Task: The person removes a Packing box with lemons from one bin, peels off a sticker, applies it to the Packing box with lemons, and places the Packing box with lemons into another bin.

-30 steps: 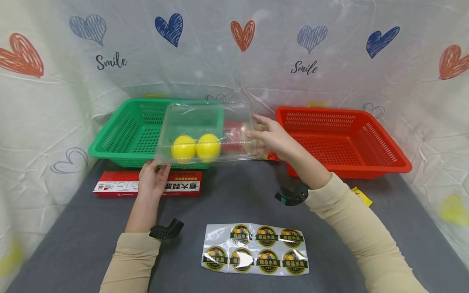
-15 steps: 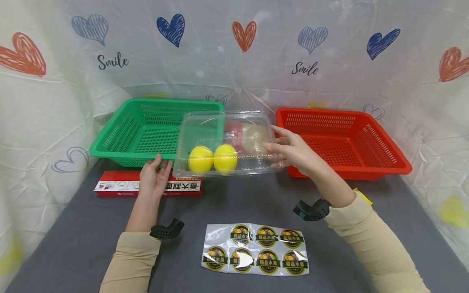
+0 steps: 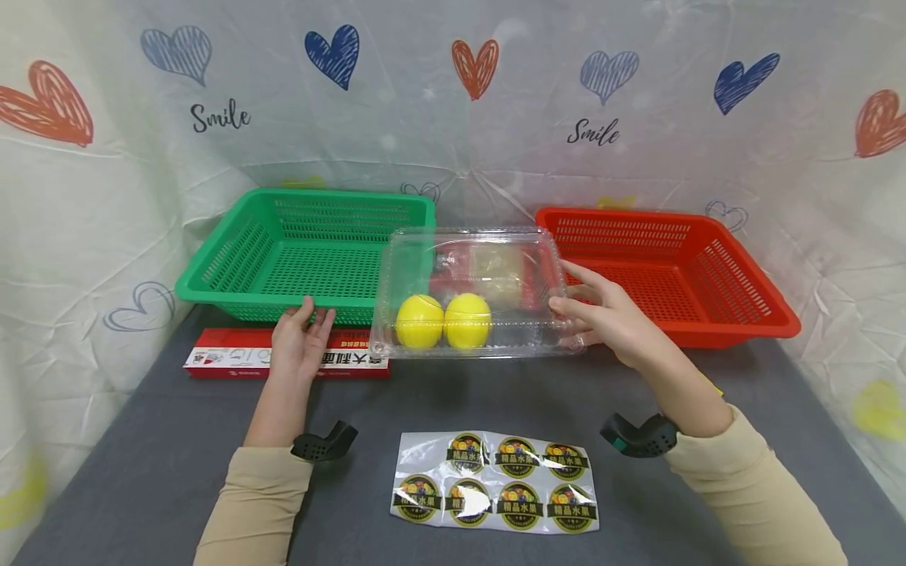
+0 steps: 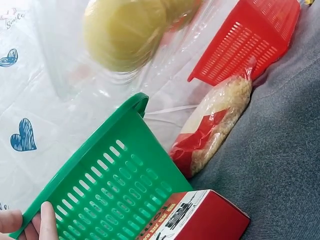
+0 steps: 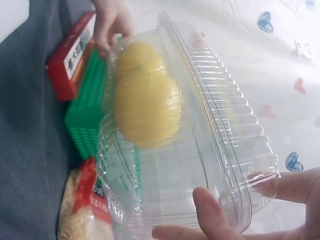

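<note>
A clear plastic clamshell box (image 3: 467,267) hangs above the table between the two baskets. Two round yellow fruits (image 5: 147,107) lie inside it, against the near side in the head view. My right hand (image 3: 602,314) grips the box by its right end; in the right wrist view the thumb (image 5: 210,215) presses its edge. My left hand (image 3: 300,342), apart from the box, has its palm up and fingers loose. Its fingertips (image 4: 48,220) are right at the rim of the green basket (image 4: 107,185), over a red and white pasta box (image 3: 233,354).
A red basket (image 3: 764,314) stands at the back right. Behind the clear box lies a red and clear bag (image 4: 215,120). A sheet of round stickers (image 3: 495,481) rests on the grey tablecloth (image 3: 354,464) in front. Something yellow (image 3: 710,383) shows beside my right forearm.
My right hand has carried the clear box with the yellow fruits rightward and lower, off the green basket's middle and away from my left hand. The left hand has hardly moved.
</note>
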Motion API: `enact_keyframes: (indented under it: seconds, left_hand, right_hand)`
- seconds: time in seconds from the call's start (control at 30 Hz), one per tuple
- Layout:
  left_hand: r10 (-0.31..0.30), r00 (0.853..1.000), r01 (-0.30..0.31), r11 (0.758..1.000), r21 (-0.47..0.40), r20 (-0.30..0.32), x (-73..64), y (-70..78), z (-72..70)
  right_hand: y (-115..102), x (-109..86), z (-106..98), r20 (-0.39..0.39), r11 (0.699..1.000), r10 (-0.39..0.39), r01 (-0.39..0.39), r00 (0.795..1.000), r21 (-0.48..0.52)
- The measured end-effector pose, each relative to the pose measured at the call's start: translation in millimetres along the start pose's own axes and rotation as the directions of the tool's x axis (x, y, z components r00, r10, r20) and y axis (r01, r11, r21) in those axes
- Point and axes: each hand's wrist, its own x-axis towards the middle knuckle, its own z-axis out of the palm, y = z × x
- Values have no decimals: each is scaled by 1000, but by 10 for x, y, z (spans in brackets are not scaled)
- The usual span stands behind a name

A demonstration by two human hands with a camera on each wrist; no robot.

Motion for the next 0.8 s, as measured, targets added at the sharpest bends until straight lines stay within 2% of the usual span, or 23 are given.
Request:
enact_keyframes:
  seconds: [0.33, 0.57, 0.8]
  left_hand:
    - [0, 1000, 0, 1000, 9, 6, -14, -2, 16]
    - [5, 1000, -5, 1000, 13, 5, -24, -3, 32]
    - [-3, 1000, 3, 1000, -3, -8, -19, -6, 50]
  right_hand:
    - [80, -180, -80, -5, 1000, 9, -9, 1000, 16]
    - [154, -295, -98, 25, 999, -2, 1, 1000, 45]
    - [245, -412, -71, 17, 1000, -11, 11, 1000, -11]
